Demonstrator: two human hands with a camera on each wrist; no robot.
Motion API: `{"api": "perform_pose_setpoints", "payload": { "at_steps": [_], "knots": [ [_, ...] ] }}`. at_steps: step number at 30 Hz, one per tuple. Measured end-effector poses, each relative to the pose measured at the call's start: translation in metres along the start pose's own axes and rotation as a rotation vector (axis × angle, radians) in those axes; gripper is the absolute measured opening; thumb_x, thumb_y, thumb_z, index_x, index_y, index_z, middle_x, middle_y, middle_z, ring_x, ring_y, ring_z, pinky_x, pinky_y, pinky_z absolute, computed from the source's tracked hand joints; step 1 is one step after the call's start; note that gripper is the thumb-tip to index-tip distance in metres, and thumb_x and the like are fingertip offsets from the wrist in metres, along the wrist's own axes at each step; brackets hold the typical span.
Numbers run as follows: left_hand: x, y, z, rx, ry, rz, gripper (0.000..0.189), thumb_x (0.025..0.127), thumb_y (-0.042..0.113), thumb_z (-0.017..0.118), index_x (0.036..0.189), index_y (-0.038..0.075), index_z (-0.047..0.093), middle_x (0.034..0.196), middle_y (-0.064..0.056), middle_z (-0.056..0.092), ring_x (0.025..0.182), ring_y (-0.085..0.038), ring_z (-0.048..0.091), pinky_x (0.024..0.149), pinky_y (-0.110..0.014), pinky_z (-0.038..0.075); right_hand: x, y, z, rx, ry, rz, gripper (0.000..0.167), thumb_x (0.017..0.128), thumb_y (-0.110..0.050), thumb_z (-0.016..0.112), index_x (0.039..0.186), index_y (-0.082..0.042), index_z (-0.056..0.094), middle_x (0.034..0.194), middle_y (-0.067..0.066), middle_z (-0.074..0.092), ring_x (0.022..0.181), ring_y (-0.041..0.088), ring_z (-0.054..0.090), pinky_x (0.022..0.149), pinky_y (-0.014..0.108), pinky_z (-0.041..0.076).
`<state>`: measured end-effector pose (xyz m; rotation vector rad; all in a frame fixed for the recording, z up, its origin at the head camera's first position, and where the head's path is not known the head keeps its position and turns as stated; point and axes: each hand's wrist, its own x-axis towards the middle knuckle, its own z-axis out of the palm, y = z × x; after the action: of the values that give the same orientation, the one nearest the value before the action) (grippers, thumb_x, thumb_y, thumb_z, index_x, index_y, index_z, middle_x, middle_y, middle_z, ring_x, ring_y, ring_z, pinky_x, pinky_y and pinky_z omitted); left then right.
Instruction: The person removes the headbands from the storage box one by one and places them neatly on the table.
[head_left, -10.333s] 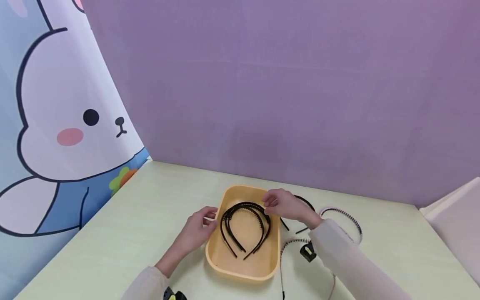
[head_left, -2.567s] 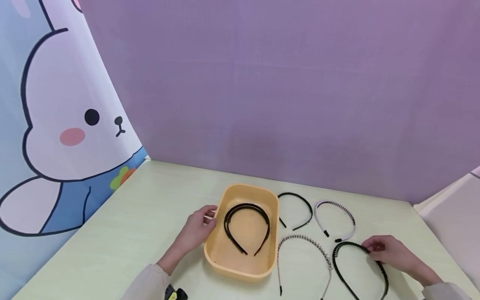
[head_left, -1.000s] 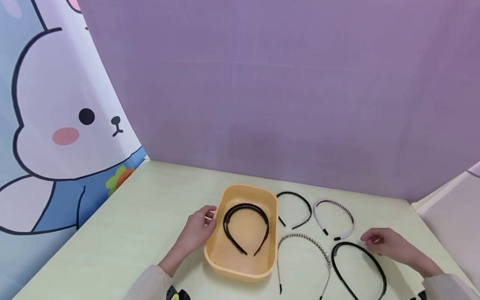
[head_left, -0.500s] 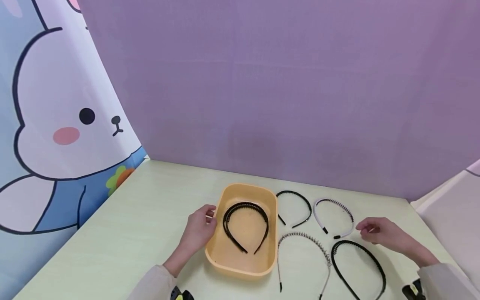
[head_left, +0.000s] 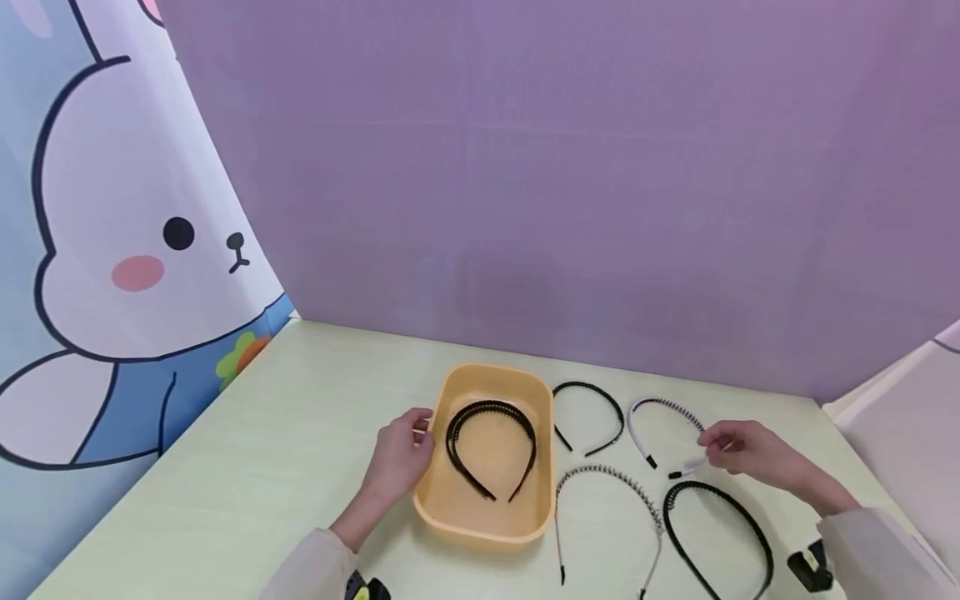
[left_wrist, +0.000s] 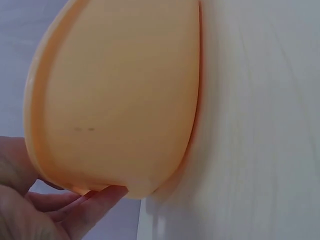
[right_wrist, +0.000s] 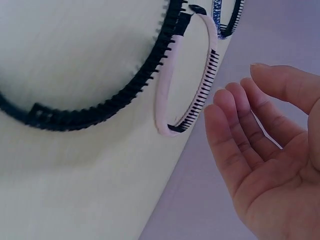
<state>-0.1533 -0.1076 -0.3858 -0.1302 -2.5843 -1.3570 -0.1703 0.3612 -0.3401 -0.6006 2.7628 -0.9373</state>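
Note:
My left hand (head_left: 396,454) rests at the left rim of a light-orange plastic tub (head_left: 487,533), fingers bent against its outside wall (left_wrist: 120,100). Two black toothed headbands (head_left: 492,406) lie overlapping in the tub. Over the right side of a lilac headband (head_left: 636,429) with dark teeth and black tips, my right hand (head_left: 757,454) hovers with loosely bent fingers. In the right wrist view that hand (right_wrist: 270,135) holds nothing, its thumb apart from its fingers. Below it a thick black headband (head_left: 753,525) lies on the table.
A thin beige toothed headband (head_left: 600,469) lies right of the tub, and a dark headband (head_left: 592,386) sits behind it. The pale table (head_left: 330,392) ends at a purple cloth (head_left: 525,167); a cartoon rabbit sheet (head_left: 135,208) hangs at left.
A black headband from the tub now lies at front right. My right hand let go of it and moved up and left to the lilac headband. My left hand stays at the tub.

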Motion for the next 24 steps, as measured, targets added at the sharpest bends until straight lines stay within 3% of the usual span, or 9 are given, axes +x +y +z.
{"api": "perform_pose_setpoints", "payload": {
  "at_steps": [5, 17, 24],
  "knots": [
    [0.0, -0.001, 0.001, 0.001, 0.005, 0.007, 0.033, 0.085, 0.0, 0.054, 0.117, -0.008, 0.061, 0.098, -0.02, 0.069, 0.084, -0.026, 0.067, 0.069, -0.035, 0.056, 0.011, -0.014, 0.001, 0.008, -0.002, 0.027, 0.022, 0.09, -0.003, 0.057, 0.106, 0.012, 0.059, 0.089, 0.009, 0.062, 0.072, -0.003, 0.055, 0.06, 0.025, 0.052],
    [-0.002, -0.004, 0.006, -0.028, -0.014, 0.05, 0.038, 0.088, -0.001, 0.053, 0.124, -0.011, 0.054, 0.106, -0.024, 0.065, 0.087, -0.028, 0.067, 0.067, -0.031, 0.056, 0.042, -0.041, 0.009, 0.04, -0.034, -0.003, 0.025, 0.091, -0.007, 0.057, 0.109, 0.011, 0.058, 0.092, 0.012, 0.063, 0.075, 0.002, 0.056, 0.064, 0.026, 0.052],
    [-0.002, -0.006, 0.009, -0.026, -0.005, 0.026, 0.039, 0.089, 0.001, 0.052, 0.126, -0.009, 0.053, 0.108, -0.023, 0.065, 0.087, -0.028, 0.067, 0.068, -0.031, 0.056, 0.059, -0.053, 0.015, 0.041, -0.015, 0.011, 0.025, 0.092, -0.008, 0.057, 0.111, 0.008, 0.06, 0.094, 0.013, 0.064, 0.079, 0.007, 0.058, 0.068, 0.028, 0.054]
  ]
}}
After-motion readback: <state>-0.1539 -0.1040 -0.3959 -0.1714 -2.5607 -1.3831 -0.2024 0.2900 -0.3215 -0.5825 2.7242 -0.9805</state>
